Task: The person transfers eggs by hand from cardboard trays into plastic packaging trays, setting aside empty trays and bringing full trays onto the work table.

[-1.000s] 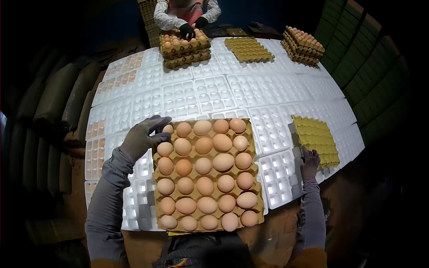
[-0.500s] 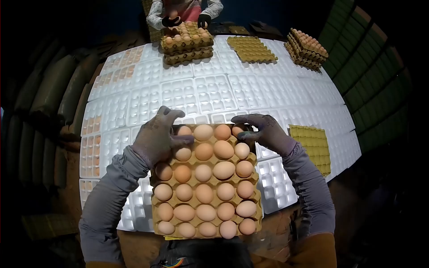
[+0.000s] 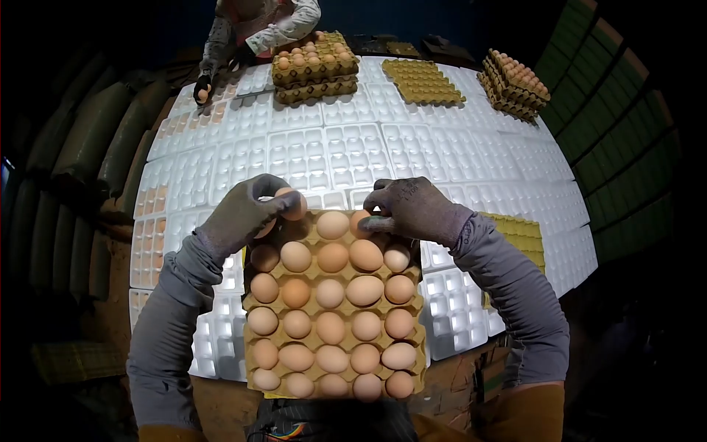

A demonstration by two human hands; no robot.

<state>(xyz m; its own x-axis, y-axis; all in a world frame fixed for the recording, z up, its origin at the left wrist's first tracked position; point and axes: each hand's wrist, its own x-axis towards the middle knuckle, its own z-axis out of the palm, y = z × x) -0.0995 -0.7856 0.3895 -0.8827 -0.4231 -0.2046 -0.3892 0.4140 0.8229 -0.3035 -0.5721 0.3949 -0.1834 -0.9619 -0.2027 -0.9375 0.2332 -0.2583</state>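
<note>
Close in front of me is a brown pulp tray [image 3: 309, 376] with rows of eggs, lying on a stack near the table's front edge. My left hand [image 3: 247, 210], in a grey glove, grips an egg [image 3: 293, 205] between thumb and fingers above the tray's far left corner. Partly hidden under that hand is a second egg [image 3: 266, 228]. At the far right part of the tray, my right hand [image 3: 416, 210], also gloved, has its thumb and fingers closed around an egg [image 3: 359, 222].
White moulded trays [image 3: 357, 151] cover the table, some at left holding eggs. Across it, a person [image 3: 258, 33] leans beside stacked egg trays [image 3: 315, 77]. An empty pulp tray [image 3: 423, 81], another egg stack [image 3: 515, 85] and a yellow tray [image 3: 519, 236] are on the right.
Both hands have closed around eggs at the far row; the left one has lifted its egg. Across the table, the other person has moved left and reaches to the white trays with an egg.
</note>
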